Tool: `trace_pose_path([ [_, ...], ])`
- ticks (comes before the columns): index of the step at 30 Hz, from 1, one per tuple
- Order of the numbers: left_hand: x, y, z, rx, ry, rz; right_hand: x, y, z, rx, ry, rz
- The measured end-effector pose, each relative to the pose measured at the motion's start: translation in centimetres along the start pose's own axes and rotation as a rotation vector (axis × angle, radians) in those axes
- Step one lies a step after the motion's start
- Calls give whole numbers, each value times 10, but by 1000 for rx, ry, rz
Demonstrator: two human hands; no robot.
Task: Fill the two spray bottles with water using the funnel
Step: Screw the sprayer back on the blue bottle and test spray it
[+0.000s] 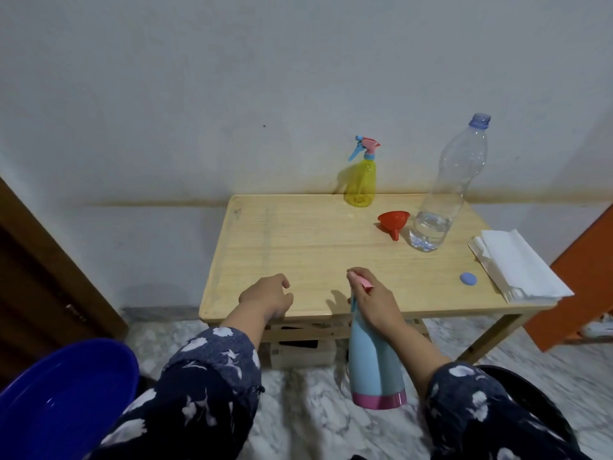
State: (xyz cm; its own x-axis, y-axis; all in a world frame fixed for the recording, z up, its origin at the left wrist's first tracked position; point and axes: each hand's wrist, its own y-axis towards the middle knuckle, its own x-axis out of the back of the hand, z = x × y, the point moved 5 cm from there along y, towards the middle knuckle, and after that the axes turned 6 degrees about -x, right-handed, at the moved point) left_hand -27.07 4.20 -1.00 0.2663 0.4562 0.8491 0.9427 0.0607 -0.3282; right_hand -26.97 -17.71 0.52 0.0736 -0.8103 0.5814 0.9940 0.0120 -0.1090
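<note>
My right hand [373, 302] grips the pink spray head of a light blue spray bottle [376, 363] with a pink base, held in the air in front of the table's near edge. My left hand [268, 295] hovers over the near edge with loosely curled fingers, holding nothing. A yellow spray bottle [361, 179] with its pink and blue trigger head on stands at the back of the wooden table [298, 247]. A red funnel [394, 224] lies on its side beside a clear water bottle [446, 194], uncapped, with a little water in its bottom.
A blue bottle cap [468, 279] lies near the right front of the table, next to a stack of white paper napkins [517, 265]. A blue basin [63, 400] is at the lower left. Below the table lies a marble floor; an orange panel [583, 283] stands at right.
</note>
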Motion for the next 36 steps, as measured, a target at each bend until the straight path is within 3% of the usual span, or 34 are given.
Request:
trace_pose_path([
  [10,-4,4,-10,-36,-2,0,40,15,-10,-100,-16,-157],
  [17,5,4,-31,-98,-78,-31,40,29,33,31,166,-136],
  [27,35,-11,-73,-358,-656,-31,33,51,153,208,601,84],
  [32,57,3,-64,-300,-678,-278,22,73,182,210,511,83],
  [36,75,25,-57,-205,-595,-450,2,92,177,120,279,114],
])
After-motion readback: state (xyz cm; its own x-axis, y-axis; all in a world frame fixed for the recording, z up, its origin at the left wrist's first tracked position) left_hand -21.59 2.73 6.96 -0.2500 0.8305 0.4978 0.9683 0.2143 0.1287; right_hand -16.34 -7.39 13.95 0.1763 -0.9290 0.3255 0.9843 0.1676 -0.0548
